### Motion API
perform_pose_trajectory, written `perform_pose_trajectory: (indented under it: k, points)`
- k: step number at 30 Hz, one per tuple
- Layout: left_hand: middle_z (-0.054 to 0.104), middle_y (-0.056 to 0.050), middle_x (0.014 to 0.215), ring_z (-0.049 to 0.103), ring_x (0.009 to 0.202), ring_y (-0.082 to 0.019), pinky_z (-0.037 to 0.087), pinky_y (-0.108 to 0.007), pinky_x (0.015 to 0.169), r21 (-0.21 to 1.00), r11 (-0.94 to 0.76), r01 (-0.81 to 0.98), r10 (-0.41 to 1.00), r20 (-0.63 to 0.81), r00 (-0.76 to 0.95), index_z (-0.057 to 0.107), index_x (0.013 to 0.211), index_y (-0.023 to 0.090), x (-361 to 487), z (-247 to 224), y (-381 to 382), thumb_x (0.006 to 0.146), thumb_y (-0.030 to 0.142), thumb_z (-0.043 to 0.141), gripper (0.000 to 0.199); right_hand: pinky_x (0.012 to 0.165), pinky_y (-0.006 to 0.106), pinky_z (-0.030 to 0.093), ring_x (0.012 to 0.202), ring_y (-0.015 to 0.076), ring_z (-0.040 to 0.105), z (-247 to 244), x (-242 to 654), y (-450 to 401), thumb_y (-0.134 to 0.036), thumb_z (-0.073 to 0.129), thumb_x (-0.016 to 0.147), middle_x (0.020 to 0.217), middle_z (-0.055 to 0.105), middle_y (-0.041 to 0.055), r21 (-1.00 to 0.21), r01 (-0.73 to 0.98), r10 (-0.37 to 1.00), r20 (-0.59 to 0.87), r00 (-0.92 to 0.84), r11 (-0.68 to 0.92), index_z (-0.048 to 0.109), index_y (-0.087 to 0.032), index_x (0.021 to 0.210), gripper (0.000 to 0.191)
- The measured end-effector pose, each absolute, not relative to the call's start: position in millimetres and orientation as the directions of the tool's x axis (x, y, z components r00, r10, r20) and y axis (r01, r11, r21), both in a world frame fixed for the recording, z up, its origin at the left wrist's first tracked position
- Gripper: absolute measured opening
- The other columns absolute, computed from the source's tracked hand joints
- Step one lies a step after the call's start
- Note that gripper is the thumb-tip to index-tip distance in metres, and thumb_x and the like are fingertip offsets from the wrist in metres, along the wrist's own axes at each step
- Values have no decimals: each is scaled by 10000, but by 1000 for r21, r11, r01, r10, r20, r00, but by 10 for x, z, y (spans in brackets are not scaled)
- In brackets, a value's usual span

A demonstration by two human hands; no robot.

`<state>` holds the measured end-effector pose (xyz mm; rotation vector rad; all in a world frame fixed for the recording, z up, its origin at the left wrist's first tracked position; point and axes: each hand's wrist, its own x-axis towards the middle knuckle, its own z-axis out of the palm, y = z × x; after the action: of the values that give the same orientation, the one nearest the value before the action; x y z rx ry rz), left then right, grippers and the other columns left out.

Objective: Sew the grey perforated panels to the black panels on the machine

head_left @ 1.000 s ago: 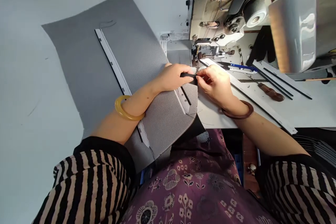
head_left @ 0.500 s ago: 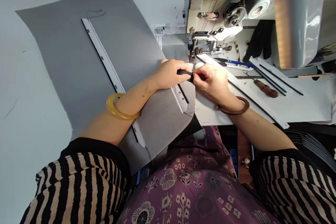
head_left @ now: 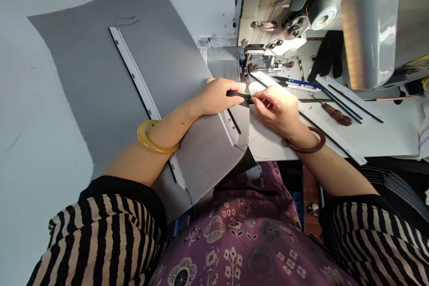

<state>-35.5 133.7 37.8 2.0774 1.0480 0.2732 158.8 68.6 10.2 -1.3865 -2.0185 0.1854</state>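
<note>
A large grey textured sheet [head_left: 204, 143] lies slanted under my left arm. Two white strips with slots and black edging lie on it, a long strip [head_left: 134, 76] and a shorter strip [head_left: 229, 125], with loose thread at their ends. My left hand [head_left: 219, 96] is closed at the sheet's right edge, thumb and fingers gripping a narrow black strip [head_left: 238, 94]. Just right of that strip's end, my right hand [head_left: 277, 107] is pinched; whatever its fingertips hold is too small to make out.
A sewing machine [head_left: 268, 22] stands beyond my hands, with a clear plastic guard [head_left: 370, 31] at right. On the white table lie another long white strip [head_left: 328, 134], a blue-handled tool [head_left: 298, 82], a wooden-handled awl [head_left: 337, 114] and thin black strips [head_left: 355, 103].
My right hand has moved slightly right, away from my left hand, uncovering the black strip's end. My left hand keeps its grip. The whole view has shifted a little.
</note>
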Motion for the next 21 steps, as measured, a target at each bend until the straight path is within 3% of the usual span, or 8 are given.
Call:
perform_pose_trajectory:
  k: [4,9,15,18,21]
  points:
    - [708,2,900,600,848,-144,395,-362,954,713,-374,593,761,-130,635,708,898,169,-347,380,1327,796,255,555,203,562,264,342,647,123,539,69,1498,676,-315,445,943,764,665,33,-290,859,850,457,-263,422,693,-191,890,282]
    - [718,10,953,617,935,-165,317,-427,1036,654,-432,621,764,-101,638,722,907,198,-325,349,1319,798,227,540,214,509,289,230,589,120,475,62,1388,707,-331,395,940,693,605,37,-137,941,912,323,-252,308,649,-173,768,344]
    - [715,-5,945,618,917,-166,320,-439,1028,658,-425,622,761,-112,639,722,913,181,-328,357,1323,810,261,545,220,554,280,333,629,135,507,133,1563,725,-219,455,839,714,606,37,-205,932,894,400,-200,300,589,-184,767,156]
    - [713,-10,919,615,883,-157,339,-422,1010,663,-412,624,760,-128,637,720,910,172,-331,363,1332,808,272,551,221,550,276,343,606,127,502,172,1719,661,-242,469,867,693,600,33,-231,905,878,413,-241,356,582,-183,760,167]
    - [712,-10,895,613,861,-149,365,-393,978,674,-412,613,750,-131,648,714,892,170,-330,342,1353,804,282,547,219,513,271,302,593,121,501,154,1762,602,-315,481,908,653,587,27,-156,912,868,401,-293,379,575,-179,718,252]
